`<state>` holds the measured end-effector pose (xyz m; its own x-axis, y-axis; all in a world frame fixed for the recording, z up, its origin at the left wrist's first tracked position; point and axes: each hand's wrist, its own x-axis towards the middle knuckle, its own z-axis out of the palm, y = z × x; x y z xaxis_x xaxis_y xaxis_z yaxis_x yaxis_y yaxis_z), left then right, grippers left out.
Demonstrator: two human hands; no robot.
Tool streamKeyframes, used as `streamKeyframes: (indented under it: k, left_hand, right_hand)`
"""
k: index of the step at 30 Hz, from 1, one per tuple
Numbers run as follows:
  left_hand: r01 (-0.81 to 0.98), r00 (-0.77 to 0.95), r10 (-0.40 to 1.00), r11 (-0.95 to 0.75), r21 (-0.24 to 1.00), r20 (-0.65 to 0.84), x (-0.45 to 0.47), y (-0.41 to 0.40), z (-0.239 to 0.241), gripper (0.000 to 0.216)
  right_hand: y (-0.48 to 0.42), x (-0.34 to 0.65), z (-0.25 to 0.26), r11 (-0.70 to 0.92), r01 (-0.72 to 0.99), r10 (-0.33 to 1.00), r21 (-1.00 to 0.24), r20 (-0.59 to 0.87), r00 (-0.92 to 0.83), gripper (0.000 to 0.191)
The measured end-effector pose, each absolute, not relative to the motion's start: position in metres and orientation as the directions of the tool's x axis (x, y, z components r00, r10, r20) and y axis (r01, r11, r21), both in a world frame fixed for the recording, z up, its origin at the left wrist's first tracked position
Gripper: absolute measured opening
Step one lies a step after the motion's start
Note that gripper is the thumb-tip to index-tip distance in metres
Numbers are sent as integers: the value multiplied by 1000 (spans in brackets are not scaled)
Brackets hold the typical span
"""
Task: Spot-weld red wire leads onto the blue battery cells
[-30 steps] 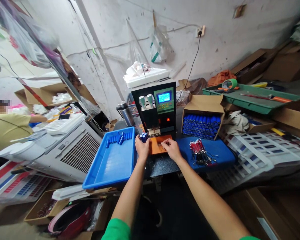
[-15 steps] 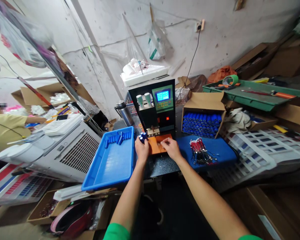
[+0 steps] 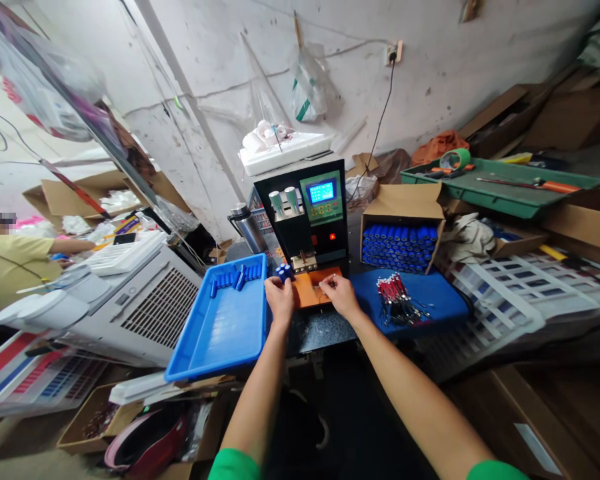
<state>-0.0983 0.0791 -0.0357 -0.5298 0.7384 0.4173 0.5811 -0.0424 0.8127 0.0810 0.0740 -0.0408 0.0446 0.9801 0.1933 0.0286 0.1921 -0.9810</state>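
In front of the black spot welder (image 3: pixel 303 230) with its lit display, my left hand (image 3: pixel 280 301) is closed at the left end of the orange work plate (image 3: pixel 306 293). Its fingertips grip a small cluster of blue cylindrical batteries (image 3: pixel 284 270), ends facing up, close to the welder's electrodes (image 3: pixel 304 261). Over the plate's right part, my right hand (image 3: pixel 341 295) pinches with thumb and forefinger. Whatever lies in that pinch is too small to make out. A bundle of red and black wire leads (image 3: pixel 396 297) rests on a blue mat (image 3: pixel 435 300) to the right.
A blue tray (image 3: pixel 215 340) with several blue batteries stands left. Behind the mat, a cardboard box (image 3: pixel 405 208) holds stacked batteries. A steel flask (image 3: pixel 247 227) stands by the welder. A green tray (image 3: pixel 505 190) with tools lies farther right. Another person (image 3: pixel 15 263) works at far left.
The whole view has shifted slightly. My left hand sits a little lower against the batteries, which show more above its fingertips. The right hand keeps its pinch over the plate.
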Motion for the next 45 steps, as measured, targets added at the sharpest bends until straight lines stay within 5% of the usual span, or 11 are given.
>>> streamKeyframes:
  k: [19, 27, 38, 45]
  left_hand:
    - [575, -512, 755, -53, 816, 409, -96, 73, -32, 17]
    - [578, -256, 876, -199, 791, 408, -69, 50, -28, 16]
    - [389, -98, 930, -292, 874, 354, -53, 64, -23, 17]
    - [415, -113, 927, -284, 865, 359, -51, 63, -24, 19]
  right_hand:
    - [76, 81, -43, 204, 48, 977, -978, 206, 53, 22]
    - [80, 81, -44, 188, 41, 980, -981, 190, 63, 22]
    - [94, 80, -32, 90, -271, 996, -958, 84, 35, 27]
    - [106, 64, -28, 147, -253, 989, -956, 144, 33, 22]
